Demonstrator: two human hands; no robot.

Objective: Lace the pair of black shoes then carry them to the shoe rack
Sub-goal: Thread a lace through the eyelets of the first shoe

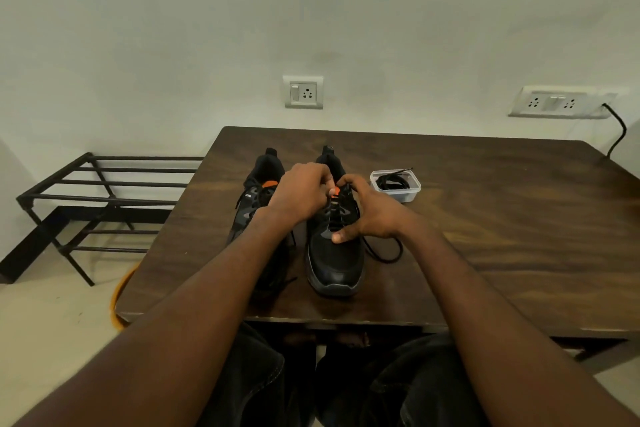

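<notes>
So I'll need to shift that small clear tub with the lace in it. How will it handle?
The clear tub looks thin plastic and probably light, so a push should slide it across the table. It has no lid, and the floppy spare lace pokes over the rim, so tilting may spill it.

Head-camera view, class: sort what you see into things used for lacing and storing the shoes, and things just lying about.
Part of the job:
- pair of black sports shoes with orange tongue tabs
- black lace
- clear plastic tub holding another black lace
- black metal shoe rack
- left hand, right hand

Lying about:
- white wall sockets
- black cable
</notes>
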